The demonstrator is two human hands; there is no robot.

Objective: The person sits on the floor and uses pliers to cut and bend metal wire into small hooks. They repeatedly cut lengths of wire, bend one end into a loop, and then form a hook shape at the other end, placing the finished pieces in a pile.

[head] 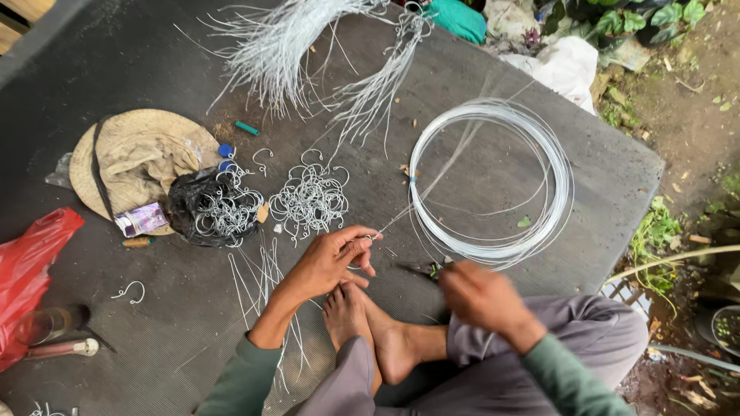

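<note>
Many bent wire hooks [310, 199] are already heaped on the dark mat [154, 46], while much of the wire coil [490, 182] remains uncut. Its free end is pinched by the left hand [333, 262], and a cutting tool [425, 270] is grasped in the clenched right hand [476, 293]

Shiny metal wire coil [493, 181] lies on a matt, ribbed rubber mat [154, 54].

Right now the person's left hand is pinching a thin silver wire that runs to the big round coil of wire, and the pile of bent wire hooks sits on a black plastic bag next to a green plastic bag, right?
Nearly. The head view shows a red plastic bag, not green. The left hand, thin silver wire, round coil, hooks and black bag are right.
</note>
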